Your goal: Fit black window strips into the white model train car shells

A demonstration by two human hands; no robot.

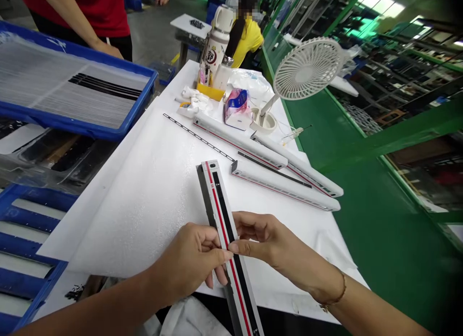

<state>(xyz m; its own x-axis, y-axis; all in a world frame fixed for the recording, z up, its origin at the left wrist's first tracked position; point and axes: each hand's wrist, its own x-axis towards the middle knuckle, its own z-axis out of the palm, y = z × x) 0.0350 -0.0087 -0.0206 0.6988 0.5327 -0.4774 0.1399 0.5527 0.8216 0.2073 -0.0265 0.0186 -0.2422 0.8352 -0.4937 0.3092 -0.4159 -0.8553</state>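
Note:
Both my hands are closed on a long model train car body [217, 205], white-grey with a red stripe and a black strip along its face. My left hand [193, 259] grips its left edge, thumb on the red stripe. My right hand [262, 237] pinches the right edge, its thumb tip on the black strip. The car body slants from the table's middle toward my lap, and its lower end runs out of view. Beyond my right hand lie similar white car bodies [285, 186], with a thin black strip [275, 169] between them and a slotted strip [198, 138] to their left.
A blue tray [119, 133] of pale strips stands at the left, near a person in red [90, 12]. On the white table [144, 181] are a fan [307, 70], a tissue pack [238, 109] and a tumbler [217, 44]. Green surface [347, 220] borders the right.

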